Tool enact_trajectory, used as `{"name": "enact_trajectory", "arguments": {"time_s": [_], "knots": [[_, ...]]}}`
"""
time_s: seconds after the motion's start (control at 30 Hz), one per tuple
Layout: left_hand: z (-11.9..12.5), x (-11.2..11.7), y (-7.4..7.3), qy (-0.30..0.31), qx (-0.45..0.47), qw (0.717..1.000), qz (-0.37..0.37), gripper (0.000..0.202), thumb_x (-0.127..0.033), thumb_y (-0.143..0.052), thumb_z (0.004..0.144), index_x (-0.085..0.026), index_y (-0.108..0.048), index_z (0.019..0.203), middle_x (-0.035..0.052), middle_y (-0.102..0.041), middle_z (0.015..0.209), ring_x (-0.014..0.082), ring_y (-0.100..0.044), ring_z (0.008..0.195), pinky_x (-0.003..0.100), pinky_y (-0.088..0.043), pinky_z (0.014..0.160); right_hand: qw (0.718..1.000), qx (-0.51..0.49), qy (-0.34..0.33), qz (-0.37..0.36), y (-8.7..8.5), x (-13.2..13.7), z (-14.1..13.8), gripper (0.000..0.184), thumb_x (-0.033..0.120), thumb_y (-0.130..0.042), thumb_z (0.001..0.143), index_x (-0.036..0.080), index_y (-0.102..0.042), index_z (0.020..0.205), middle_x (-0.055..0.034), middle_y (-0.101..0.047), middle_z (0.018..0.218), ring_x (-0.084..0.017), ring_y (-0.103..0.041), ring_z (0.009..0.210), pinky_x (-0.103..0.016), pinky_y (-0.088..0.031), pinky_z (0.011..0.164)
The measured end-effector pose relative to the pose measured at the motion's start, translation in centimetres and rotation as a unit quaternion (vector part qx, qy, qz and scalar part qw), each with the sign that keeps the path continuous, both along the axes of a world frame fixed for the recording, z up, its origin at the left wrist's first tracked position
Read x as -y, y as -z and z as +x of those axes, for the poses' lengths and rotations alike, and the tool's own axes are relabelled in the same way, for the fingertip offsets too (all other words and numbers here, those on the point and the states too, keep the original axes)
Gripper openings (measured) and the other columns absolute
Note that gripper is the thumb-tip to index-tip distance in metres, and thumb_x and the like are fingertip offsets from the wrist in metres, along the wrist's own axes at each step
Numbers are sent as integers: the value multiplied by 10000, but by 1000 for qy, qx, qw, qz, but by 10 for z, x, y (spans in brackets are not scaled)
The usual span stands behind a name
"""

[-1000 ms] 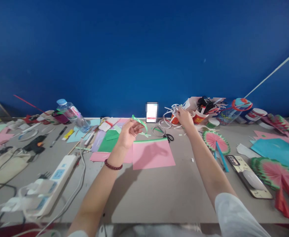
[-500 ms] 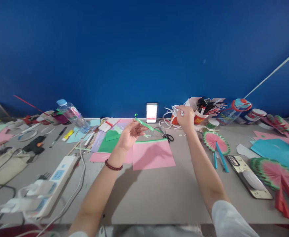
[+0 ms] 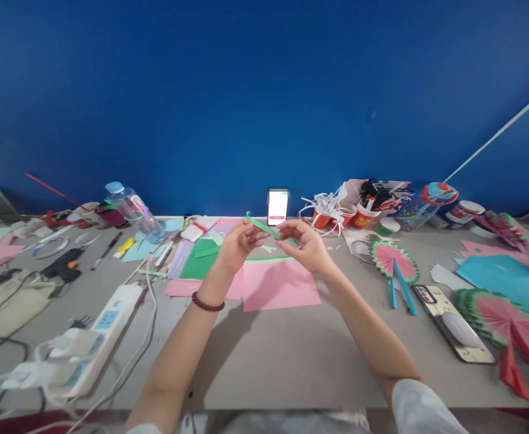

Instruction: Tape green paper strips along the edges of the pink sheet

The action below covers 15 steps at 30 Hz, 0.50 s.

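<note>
1. Green strip (image 3: 263,226) is in the air, above the far edge of the pink sheet (image 3: 281,286), which we take as our landmark.
2. Our left hand (image 3: 235,246) holds the strip with pinched fingertips, near the far left corner of the pink sheet.
3. Our right hand (image 3: 307,248) has thumb and fingers narrow at the other part of the strip, above the far right side of the pink sheet; it seems to hold it, though the contact is small to see.
4. As done, we can count one green band (image 3: 269,259) along the far edge of the pink sheet; whether it is glued, we cannot tell.
5. Not yet done: our strip is not laid down, and the pink sheet lies flat on the desk (image 3: 264,361), without folds that we can see.
6. Right of the pink sheet are a small fan (image 3: 394,262) and, farther right, a bigger fan (image 3: 499,313); we judge both nearly finished.
</note>
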<state>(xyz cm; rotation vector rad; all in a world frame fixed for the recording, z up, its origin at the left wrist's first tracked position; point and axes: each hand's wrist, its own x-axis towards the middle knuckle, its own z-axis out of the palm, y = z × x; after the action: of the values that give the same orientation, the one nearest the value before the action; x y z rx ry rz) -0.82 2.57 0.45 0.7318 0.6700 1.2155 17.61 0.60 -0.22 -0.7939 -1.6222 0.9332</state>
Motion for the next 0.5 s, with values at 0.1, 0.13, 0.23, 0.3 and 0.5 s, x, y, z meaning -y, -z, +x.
{"name": "enact_trajectory", "arguments": {"time_s": [0.1,0.13,0.23,0.3,0.5], "knots": [[0,-1,1,-14,3,1000,-6,94,-198,-589,672,-172,-541,748,29,-708,724,164,-702,666,198,-511,547,999,11,33,11,4,1,3,268,269,-668,784,246,-611,1046,-45,-645,960,-180,-608,903,-363,-491,865],[0,0,1,-11,6,1000,-4,91,-206,-569,665,-168,-549,746,45,-714,736,167,-699,662,210,-515,554,999,3,36,7,4,2,3,265,264,-669,781,244,-612,1039,-42,-643,947,-178,-608,897,-356,-495,854],[1,2,2,16,16,1000,18,152,-233,-508,636,-159,-586,744,85,-722,765,201,-696,681,263,-529,577,998,-43,20,-37,2,3,1,269,278,-694,756,238,-616,1011,-33,-631,898,-167,-607,877,-325,-511,810],[1,3,3,35,16,999,32,197,-244,-479,612,-158,-608,734,92,-715,746,244,-699,740,314,-541,610,994,-79,7,-80,-1,5,-1,280,308,-721,727,233,-618,976,-23,-615,849,-158,-605,832,-308,-521,772],[0,5,1,109,14,991,78,227,-276,-511,593,-134,-654,697,141,-702,791,310,-672,843,416,-539,706,980,-145,2,-136,-8,7,-2,281,327,-741,688,228,-615,919,14,-564,797,-121,-608,709,-311,-531,751]]}}
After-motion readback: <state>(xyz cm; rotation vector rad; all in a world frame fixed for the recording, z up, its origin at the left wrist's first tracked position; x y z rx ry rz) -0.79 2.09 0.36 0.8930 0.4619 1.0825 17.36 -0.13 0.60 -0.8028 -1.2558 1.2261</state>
